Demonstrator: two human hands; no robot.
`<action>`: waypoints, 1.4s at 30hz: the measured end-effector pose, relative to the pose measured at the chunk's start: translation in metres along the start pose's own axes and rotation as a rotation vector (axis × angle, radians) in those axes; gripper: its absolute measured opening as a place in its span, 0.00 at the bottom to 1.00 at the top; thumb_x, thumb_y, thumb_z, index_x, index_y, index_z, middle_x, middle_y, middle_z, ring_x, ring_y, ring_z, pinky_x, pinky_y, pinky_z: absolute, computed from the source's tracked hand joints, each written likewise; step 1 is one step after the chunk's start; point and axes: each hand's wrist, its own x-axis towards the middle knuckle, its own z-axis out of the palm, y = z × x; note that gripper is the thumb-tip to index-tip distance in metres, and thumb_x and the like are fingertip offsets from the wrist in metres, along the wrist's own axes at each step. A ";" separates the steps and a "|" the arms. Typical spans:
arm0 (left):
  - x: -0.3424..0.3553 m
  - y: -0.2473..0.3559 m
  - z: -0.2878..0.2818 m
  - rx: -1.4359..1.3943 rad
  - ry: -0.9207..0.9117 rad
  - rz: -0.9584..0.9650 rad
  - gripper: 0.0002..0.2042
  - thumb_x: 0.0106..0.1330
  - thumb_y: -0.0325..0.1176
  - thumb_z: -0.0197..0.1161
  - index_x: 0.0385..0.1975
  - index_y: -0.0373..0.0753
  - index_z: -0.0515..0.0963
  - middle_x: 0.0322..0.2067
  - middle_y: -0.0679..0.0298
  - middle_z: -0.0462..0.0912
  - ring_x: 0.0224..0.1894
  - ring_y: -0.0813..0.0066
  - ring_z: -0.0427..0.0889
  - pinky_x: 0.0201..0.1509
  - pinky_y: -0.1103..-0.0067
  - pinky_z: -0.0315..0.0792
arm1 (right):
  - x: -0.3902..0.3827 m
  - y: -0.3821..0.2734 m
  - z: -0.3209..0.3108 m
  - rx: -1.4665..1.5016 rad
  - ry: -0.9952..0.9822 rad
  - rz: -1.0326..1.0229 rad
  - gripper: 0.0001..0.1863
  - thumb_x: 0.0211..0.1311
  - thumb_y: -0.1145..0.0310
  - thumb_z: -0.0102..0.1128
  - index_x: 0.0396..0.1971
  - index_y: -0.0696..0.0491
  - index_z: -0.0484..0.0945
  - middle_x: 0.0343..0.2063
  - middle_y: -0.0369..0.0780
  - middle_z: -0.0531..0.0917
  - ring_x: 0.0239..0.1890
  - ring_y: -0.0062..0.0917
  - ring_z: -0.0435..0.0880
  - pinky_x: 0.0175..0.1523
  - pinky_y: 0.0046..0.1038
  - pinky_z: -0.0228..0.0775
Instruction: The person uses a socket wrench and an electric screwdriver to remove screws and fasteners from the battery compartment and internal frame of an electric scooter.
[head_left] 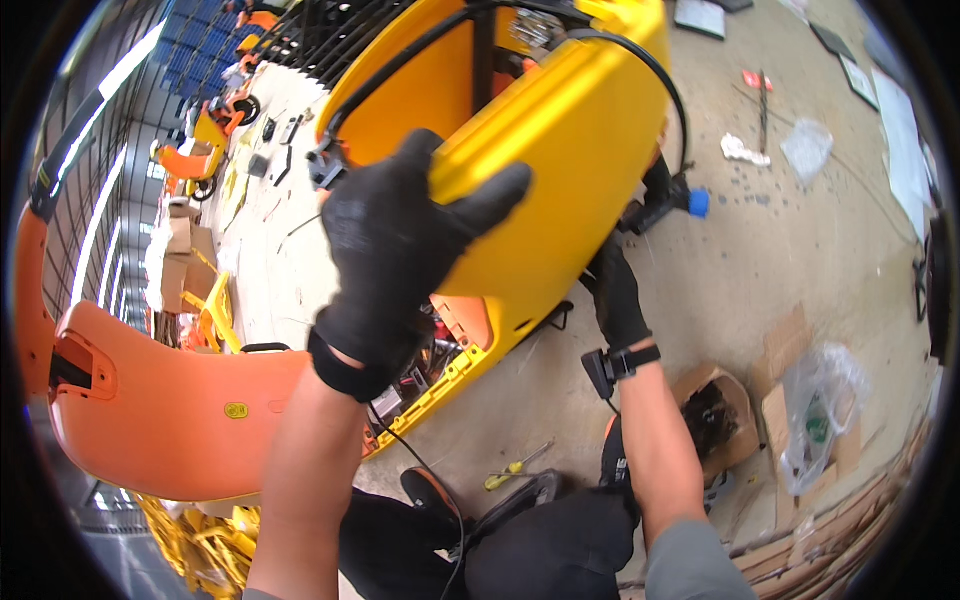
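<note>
A yellow body panel (565,165) of a scooter rises in front of me, tilted, with a black cable (655,62) looping over its top. My left hand (400,225), in a black glove, grips the panel's left edge; the thumb lies across the outer face and the other fingers are partly hidden. Low on the panel's right side, my gloved right hand (618,295) reaches in behind it, its fingers out of sight. A black part with a blue end (698,203) sticks out just above that hand. Beneath the panel, an opening shows wiring and parts (425,370).
An orange seat (180,405) extends to the left. Between my feet lies a yellow-handled screwdriver (500,478). To the right are an open cardboard box (720,420) and a clear plastic bag (822,410). Another orange-and-yellow scooter (195,155) stands at the far left.
</note>
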 end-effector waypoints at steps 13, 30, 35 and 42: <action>-0.002 0.002 -0.003 -0.086 -0.099 -0.041 0.25 0.48 0.59 0.68 0.19 0.41 0.72 0.10 0.62 0.73 0.12 0.67 0.75 0.18 0.73 0.67 | -0.006 -0.019 0.005 -0.050 0.024 0.141 0.33 0.69 0.43 0.37 0.68 0.44 0.53 0.64 0.35 0.62 0.63 0.29 0.63 0.63 0.34 0.56; -0.012 -0.017 0.001 -0.135 -0.044 -0.038 0.24 0.49 0.56 0.69 0.27 0.39 0.75 0.12 0.60 0.75 0.15 0.63 0.77 0.21 0.72 0.69 | -0.023 0.000 -0.047 -0.159 0.170 0.192 0.19 0.67 0.53 0.49 0.50 0.49 0.74 0.45 0.37 0.80 0.44 0.23 0.79 0.48 0.29 0.71; 0.000 -0.003 0.002 0.003 0.146 0.053 0.24 0.47 0.58 0.69 0.20 0.41 0.73 0.11 0.58 0.72 0.17 0.60 0.77 0.21 0.70 0.68 | -0.035 0.003 -0.085 -0.290 0.299 0.203 0.16 0.65 0.57 0.55 0.45 0.52 0.76 0.35 0.35 0.82 0.35 0.19 0.78 0.39 0.23 0.71; 0.003 -0.016 -0.004 0.113 -0.050 -0.116 0.32 0.50 0.60 0.67 0.40 0.34 0.80 0.27 0.53 0.83 0.28 0.63 0.84 0.35 0.74 0.74 | -0.058 0.047 -0.094 -0.430 0.411 0.096 0.15 0.60 0.58 0.57 0.31 0.56 0.79 0.24 0.37 0.81 0.28 0.21 0.76 0.34 0.26 0.68</action>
